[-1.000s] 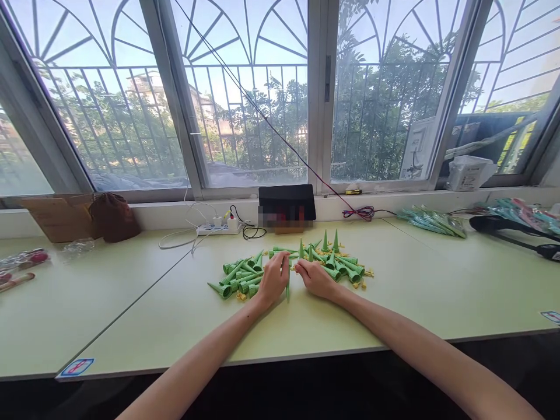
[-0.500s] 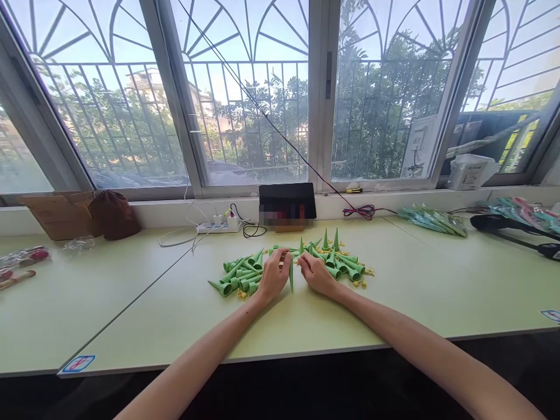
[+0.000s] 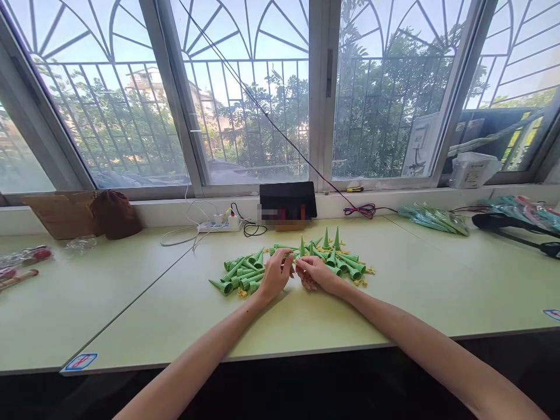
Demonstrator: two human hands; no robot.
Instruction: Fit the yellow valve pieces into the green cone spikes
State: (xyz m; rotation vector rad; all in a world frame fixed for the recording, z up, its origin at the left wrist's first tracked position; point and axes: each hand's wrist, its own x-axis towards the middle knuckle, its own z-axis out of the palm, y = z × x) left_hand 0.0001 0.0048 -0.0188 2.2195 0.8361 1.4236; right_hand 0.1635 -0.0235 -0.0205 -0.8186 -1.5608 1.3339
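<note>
My left hand [image 3: 275, 274] is closed in a pinch at the front of a pile of green plastic cones [image 3: 245, 278]. Just right of it, my right hand [image 3: 318, 272] is also closed, with its fingertips almost meeting those of the left and its other fingers curled below. What lies between the fingertips is small and mostly hidden; no cone can be made out in either hand. Beside the right hand, more hollow green cones [image 3: 353, 270] lie on their sides. Behind it a few stand upright, among them one green cone [image 3: 336, 239].
Small yellow pieces [image 3: 364, 282] are scattered around the cones. At the table's back stand a dark screen [image 3: 287, 199] and a power strip [image 3: 219, 225]. Bagged green items [image 3: 433, 218] lie right; a brown pouch [image 3: 114, 214] and cardboard box [image 3: 61, 216] sit left.
The green cone that hung point-down from my left hand is no longer visible. My right hand has moved slightly left and turned, with its lower fingers now showing.
</note>
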